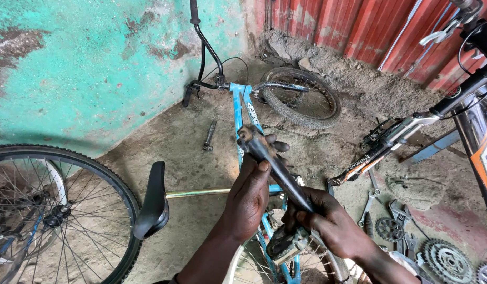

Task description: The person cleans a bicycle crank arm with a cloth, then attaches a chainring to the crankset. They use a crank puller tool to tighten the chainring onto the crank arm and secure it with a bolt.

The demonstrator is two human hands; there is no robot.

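Against the back, a flaking turquoise wall (96, 68) meeting red corrugated sheeting (359, 26) over a dirt floor (191, 142). At lower left, a spoked wheel (59, 215) with black tyre, just beside a black saddle (153, 202) on a pale seat post running right. Flat on the ground in the middle, a blue bicycle frame (244, 105), black handlebar (204, 42) rising against the wall, a loose tyre (304, 97) near its far end. At right, part of another bicycle (464, 94) with a black and orange frame. Raised above the blue frame, a dark crank arm (275, 168), slanting from upper left down to lower right, grey pedal (286, 243) hanging at its lower end. Left hand (249, 197) wrapped round the upper half, fingers closed tight, thumb pressed on the near side, the bare top end poking out above the fist. Right hand (330, 223) clenched round the lower part, just above the pedal. Near the right hand on the ground, sprockets (446, 260) and spanners (367, 208). Farther back, a small dark rod (209, 135) lying alone.
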